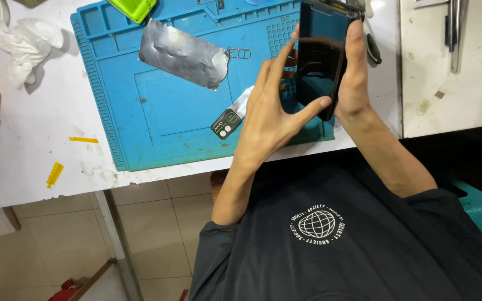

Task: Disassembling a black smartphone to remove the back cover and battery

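Over blue mat (157, 111), both hands (274, 111) grip phone (319, 56).

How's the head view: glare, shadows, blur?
Head view: sharp overall, no motion blur; even, soft overhead light. The phone screen reflects dark shapes, no hot glare. The silver foil sheet shows mild sheen. Soft shadow under the left hand on the blue mat. Slight wide-angle bending at edges.

The green tray (132, 8) at the blue mat's (157, 106) far edge is cut off by the frame's top; the left hand (271, 108) hides the black phone's (320, 56) lower left edge; the metal tool (454, 33) by the tabletop's right side runs out of view.
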